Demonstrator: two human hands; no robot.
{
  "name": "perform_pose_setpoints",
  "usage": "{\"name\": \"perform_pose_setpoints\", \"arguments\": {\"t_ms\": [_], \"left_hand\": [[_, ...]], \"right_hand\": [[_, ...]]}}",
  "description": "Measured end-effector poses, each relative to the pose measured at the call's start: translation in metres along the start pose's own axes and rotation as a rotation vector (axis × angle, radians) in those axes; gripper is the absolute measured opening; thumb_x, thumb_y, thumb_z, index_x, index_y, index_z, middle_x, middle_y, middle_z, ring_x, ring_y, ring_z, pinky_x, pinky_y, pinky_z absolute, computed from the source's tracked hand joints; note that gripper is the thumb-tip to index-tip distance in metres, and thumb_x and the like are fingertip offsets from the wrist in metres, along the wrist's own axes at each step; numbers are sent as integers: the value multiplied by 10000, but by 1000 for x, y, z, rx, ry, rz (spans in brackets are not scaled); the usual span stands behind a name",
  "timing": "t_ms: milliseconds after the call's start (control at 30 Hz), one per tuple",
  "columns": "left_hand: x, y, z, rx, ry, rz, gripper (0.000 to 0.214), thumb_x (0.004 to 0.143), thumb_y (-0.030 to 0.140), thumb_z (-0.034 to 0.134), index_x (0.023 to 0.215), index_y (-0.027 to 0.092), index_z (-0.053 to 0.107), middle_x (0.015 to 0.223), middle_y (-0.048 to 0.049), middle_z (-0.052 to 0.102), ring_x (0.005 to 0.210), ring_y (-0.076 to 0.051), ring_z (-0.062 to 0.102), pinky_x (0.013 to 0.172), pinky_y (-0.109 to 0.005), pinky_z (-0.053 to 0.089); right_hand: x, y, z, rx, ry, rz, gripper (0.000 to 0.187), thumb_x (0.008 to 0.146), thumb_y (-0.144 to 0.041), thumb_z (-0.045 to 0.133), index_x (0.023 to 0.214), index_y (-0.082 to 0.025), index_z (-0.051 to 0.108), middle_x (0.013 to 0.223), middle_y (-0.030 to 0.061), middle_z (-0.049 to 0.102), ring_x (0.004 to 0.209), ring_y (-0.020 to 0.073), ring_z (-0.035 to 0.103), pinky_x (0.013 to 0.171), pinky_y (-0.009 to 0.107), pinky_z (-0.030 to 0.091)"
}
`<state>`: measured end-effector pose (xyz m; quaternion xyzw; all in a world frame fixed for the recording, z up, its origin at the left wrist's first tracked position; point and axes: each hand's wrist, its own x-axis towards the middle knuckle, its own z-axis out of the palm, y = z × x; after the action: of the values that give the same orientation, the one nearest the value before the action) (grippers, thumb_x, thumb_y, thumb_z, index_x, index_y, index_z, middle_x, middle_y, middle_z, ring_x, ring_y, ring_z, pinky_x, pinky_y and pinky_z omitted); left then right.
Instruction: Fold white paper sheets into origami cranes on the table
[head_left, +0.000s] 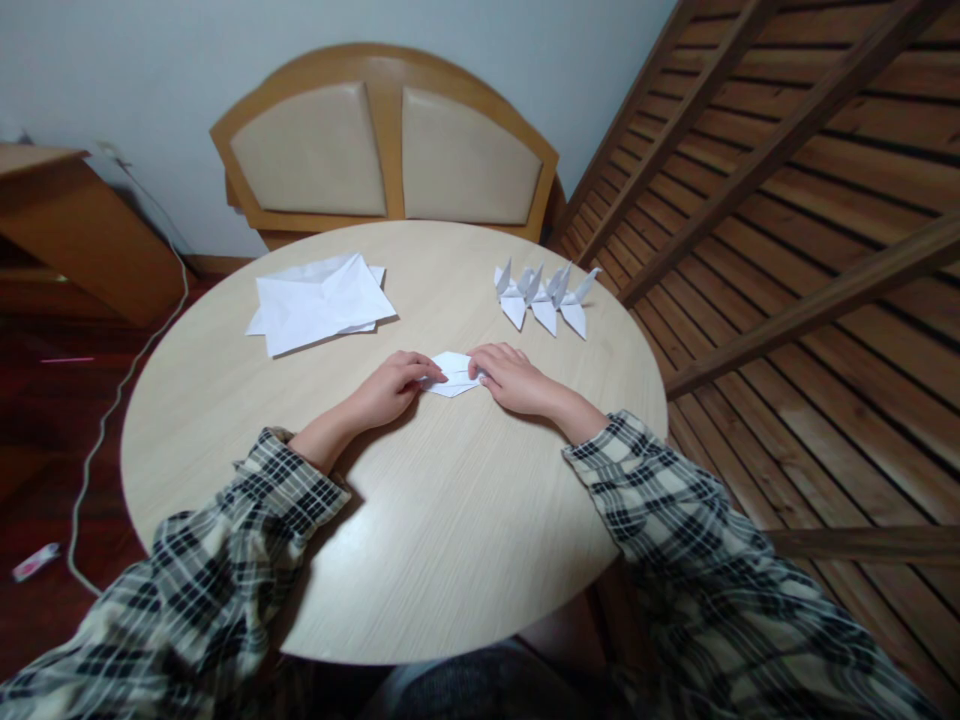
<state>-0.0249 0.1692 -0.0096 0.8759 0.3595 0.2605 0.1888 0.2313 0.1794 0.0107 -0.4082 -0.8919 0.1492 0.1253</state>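
Note:
A small piece of folded white paper point(453, 382) lies on the table between my hands, its middle showing a crease line. My left hand point(394, 388) grips its left end, thumb and fingers closed on the edge. At the opposite end, my right hand point(511, 376) has its fingers curled over the paper, with the thumb tucked beneath them. The paper's two ends are partly hidden under my fingers. Beyond my right hand, several folded paper cranes point(541, 300) stand in a row. Creased white paper sheets point(319, 300) are stacked beyond my left hand.
The round pale wooden table point(420, 540) has its edge close to my body. A padded wooden headboard point(390, 140) rises behind it, and a slatted wooden partition point(810, 230) runs along the right. On the left, a white cable point(105, 430) trails down to the dark floor.

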Motion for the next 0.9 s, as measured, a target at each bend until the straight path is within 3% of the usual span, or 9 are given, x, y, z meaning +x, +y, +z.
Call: {"name": "perform_pose_setpoints", "arguments": {"t_ms": [200,367,700,900], "left_hand": [[0,1,3,77,18,12,418,839,15,442,1119,207,687,1132,-86,678,1053,-225,572,963,-447,470],[0,2,2,128,30,64,430,837,6,443,1112,224,692,1129,-69,695,1050,-226,563,959,-442,460],[2,6,-3,248,47,104,450,797,-30,466,1023,239,747,1064,-53,723,1002,-236,552,920,-410,448],[1,8,-4,296,54,97,371,822,48,528,1013,248,776,1016,-81,709,962,-246,551,870,-402,442]], "right_hand": [[3,9,0,161,134,-55,235,797,-82,510,964,-227,589,1150,62,625,1106,218,549,986,392,423],[5,11,3,207,235,-119,232,862,-118,509,1011,-217,658,1177,64,670,1137,203,572,1021,407,414],[6,11,4,150,187,-175,282,926,-156,501,1093,-234,715,1194,29,719,1159,188,600,1033,411,414],[5,9,4,98,75,-143,448,890,-45,442,1194,-258,693,1304,11,674,1334,204,503,1111,476,342]]}}
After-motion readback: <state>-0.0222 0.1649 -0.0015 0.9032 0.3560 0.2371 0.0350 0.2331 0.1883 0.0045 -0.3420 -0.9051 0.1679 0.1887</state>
